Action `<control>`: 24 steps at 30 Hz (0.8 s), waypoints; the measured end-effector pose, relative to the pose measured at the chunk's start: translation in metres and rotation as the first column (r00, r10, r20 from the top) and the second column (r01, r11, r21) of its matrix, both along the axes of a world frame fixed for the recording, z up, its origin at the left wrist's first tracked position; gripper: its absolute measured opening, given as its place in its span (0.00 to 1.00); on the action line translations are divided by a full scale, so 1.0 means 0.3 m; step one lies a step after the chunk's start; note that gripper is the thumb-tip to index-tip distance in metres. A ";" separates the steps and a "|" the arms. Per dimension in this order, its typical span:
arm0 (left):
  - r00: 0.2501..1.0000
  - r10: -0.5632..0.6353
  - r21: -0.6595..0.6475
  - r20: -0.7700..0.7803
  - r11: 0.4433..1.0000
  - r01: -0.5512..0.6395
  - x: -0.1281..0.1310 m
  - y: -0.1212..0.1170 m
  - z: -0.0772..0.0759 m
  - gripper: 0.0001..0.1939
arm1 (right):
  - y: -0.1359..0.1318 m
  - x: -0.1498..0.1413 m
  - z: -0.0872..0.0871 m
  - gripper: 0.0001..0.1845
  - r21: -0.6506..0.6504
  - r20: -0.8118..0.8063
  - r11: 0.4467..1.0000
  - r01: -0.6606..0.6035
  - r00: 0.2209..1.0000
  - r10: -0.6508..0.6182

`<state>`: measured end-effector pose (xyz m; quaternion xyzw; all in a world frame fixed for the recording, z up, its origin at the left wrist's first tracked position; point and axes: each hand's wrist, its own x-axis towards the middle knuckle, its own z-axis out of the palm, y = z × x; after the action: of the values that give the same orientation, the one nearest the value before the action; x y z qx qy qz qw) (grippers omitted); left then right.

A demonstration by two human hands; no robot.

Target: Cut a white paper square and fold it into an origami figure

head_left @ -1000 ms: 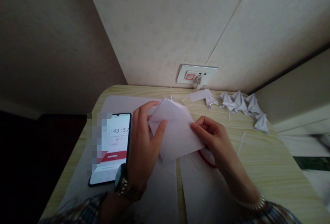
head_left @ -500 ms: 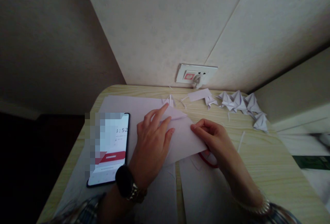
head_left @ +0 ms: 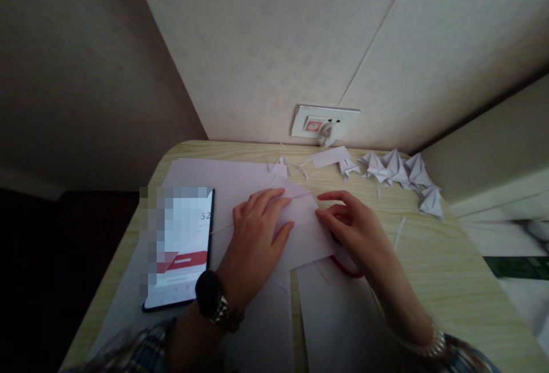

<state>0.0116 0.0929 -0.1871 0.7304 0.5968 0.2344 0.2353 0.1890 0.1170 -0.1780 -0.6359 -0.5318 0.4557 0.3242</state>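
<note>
A white sheet of paper with a folded flap lies in front of me on other white sheets. My left hand rests palm down on it, fingers stretched over the flap and thumb apart. At the paper's right edge is my right hand, its index finger lifted away from the thumb. The thumb tip is at the edge; the curled fingers behind it are partly hidden. Under that hand shows a red curved handle, the rest of it covered by the hand and paper.
A phone with a lit screen lies left of my left hand. Several folded white paper pieces stand at the table's back right. Paper scraps lie near the wall, below a socket with a plug in it.
My right index finger has come away from the paper's edge and parted from the thumb. My left hand has slid slightly toward me, its fingers now lower on the flap.
</note>
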 end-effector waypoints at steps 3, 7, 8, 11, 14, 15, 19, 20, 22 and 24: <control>1.000 -0.005 0.004 -0.013 1.000 0.005 0.002 0.000 -0.005 0.17 | -0.002 -0.001 0.005 0.16 0.005 0.042 1.000 -0.023 0.999 0.023; 0.999 -0.023 0.010 -0.034 1.000 0.024 0.004 -0.003 -0.005 0.18 | -0.007 -0.006 0.005 0.11 0.007 0.099 0.999 -0.052 0.994 0.051; 0.999 -0.027 0.010 -0.039 1.000 0.028 0.005 -0.004 -0.004 0.19 | -0.010 -0.009 0.003 0.11 0.010 0.112 0.998 -0.060 0.992 0.059; 0.998 -0.026 0.010 -0.050 1.000 0.027 0.005 -0.005 -0.003 0.19 | -0.021 -0.025 -0.002 0.09 0.025 0.159 0.996 -0.087 0.984 0.082; 0.998 -0.024 0.010 -0.057 1.000 0.025 0.004 -0.004 -0.003 0.19 | -0.028 -0.039 -0.003 0.08 0.048 0.201 0.992 -0.114 0.974 0.103; 0.998 -0.025 0.011 -0.058 1.000 0.026 0.003 -0.003 -0.004 0.19 | -0.029 -0.041 -0.002 0.08 0.056 0.209 0.991 -0.123 0.972 0.109; 0.998 -0.024 0.008 -0.064 1.000 0.025 0.003 0.000 -0.003 0.19 | -0.027 -0.037 0.004 0.10 0.076 0.220 0.983 -0.167 0.964 0.147; 0.998 -0.025 0.006 -0.065 1.000 0.025 0.004 0.000 -0.002 0.19 | -0.027 -0.034 0.006 0.10 0.083 0.220 0.980 -0.180 0.963 0.158; 0.998 -0.026 0.005 -0.065 1.000 0.027 0.004 -0.001 -0.002 0.19 | -0.028 -0.028 0.009 0.11 0.105 0.226 0.973 -0.205 0.958 0.177; 0.998 -0.027 0.008 -0.063 1.000 0.028 0.005 -0.003 -0.001 0.19 | -0.030 -0.026 0.013 0.11 0.129 0.241 0.963 -0.236 0.950 0.200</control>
<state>0.0130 0.0921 -0.1875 0.7467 0.5926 0.2107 0.2163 0.1813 0.1081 -0.1743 -0.5936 -0.6663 0.3703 0.2580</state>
